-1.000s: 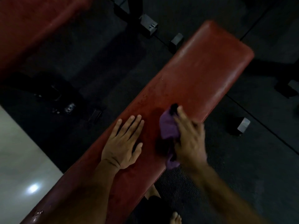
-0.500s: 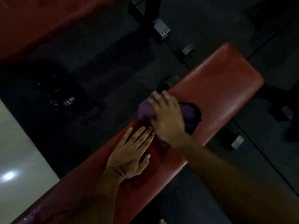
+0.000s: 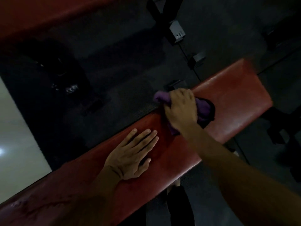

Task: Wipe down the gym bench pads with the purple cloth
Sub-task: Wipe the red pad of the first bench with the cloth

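A long red bench pad (image 3: 236, 101) runs diagonally from the lower left to the upper right. My right hand (image 3: 180, 110) grips the bunched purple cloth (image 3: 203, 110) and presses it onto the pad's far edge, with cloth showing on both sides of the hand. My left hand (image 3: 132, 155) rests flat on the pad nearer to me, fingers straight and spread. The pad looks wet and streaked near its lower-left end.
A second red pad (image 3: 48, 13) crosses the top left corner. Dark rubber flooring (image 3: 114, 62) surrounds the bench, with black frame legs and grey end caps (image 3: 176, 32) behind it. A pale floor area (image 3: 16, 136) lies at the left. Dark objects lie on the floor at left.
My right hand swept the cloth from the pad's near edge across to its far edge. The left hand stayed flat on the pad. The view shifted, so the bench sits lower in frame.
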`<action>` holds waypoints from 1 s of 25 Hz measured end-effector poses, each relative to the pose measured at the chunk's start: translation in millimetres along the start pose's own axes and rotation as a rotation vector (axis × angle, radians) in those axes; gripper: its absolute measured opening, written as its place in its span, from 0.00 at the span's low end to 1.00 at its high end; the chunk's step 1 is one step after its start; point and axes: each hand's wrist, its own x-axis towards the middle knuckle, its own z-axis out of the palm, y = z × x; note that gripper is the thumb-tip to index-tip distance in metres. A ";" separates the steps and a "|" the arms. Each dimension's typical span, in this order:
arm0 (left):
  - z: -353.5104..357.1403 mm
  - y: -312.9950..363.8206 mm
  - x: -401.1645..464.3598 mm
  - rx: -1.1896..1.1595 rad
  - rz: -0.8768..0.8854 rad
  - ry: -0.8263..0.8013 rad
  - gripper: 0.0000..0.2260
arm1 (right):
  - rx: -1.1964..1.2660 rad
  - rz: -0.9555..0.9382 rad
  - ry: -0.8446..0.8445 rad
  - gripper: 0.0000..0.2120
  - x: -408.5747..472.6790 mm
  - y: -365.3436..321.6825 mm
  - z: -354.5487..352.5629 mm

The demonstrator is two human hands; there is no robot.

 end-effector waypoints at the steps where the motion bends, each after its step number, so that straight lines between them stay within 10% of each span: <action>1: 0.6 0.1 0.2 -0.001 -0.009 0.005 0.34 | 0.052 -0.118 -0.027 0.19 -7.8 -17.7 -1.3; 6: 0.3 0.6 0.3 -0.008 -0.012 0.019 0.34 | 0.095 -0.499 -0.334 0.20 48.3 31.1 -33.2; 12: -1.2 3.0 3.1 0.035 -0.009 -0.009 0.34 | -0.250 -0.252 -0.818 0.24 111.4 50.6 -36.4; 19: 0.7 1.9 1.2 0.049 -0.004 -0.002 0.34 | -0.080 -0.728 -0.748 0.24 50.7 -64.4 -12.3; 25: 1.0 2.9 1.9 0.049 -0.009 0.020 0.34 | -0.030 -0.742 -0.633 0.23 87.0 46.3 -42.8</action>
